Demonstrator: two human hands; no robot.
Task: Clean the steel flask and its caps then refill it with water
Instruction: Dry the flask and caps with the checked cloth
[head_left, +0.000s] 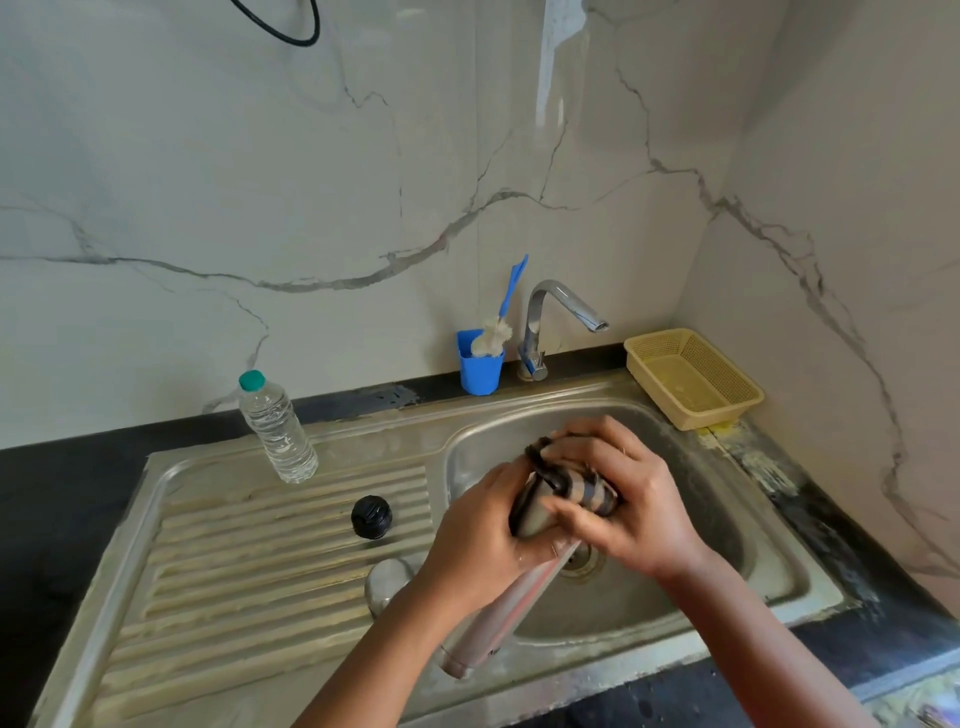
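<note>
The steel flask (506, 608) lies tilted over the sink basin (691, 525), its top end pointing away from me. My left hand (475, 540) grips the flask's upper body from the left. A dark striped cloth (582, 486) is pressed around the top end of the flask by my right hand (618, 493), whose fingers curl over it. A black inner cap (371, 515) sits on the ribbed drainboard (249, 561). A steel outer cap (387, 582) stands on the drainboard just left of my left wrist, partly hidden.
A clear plastic water bottle (278, 428) with a green cap stands at the drainboard's back. A blue holder (480, 366) with a bottle brush (498, 325) sits beside the chrome tap (558, 317). A yellow basket (693, 376) rests at the back right corner.
</note>
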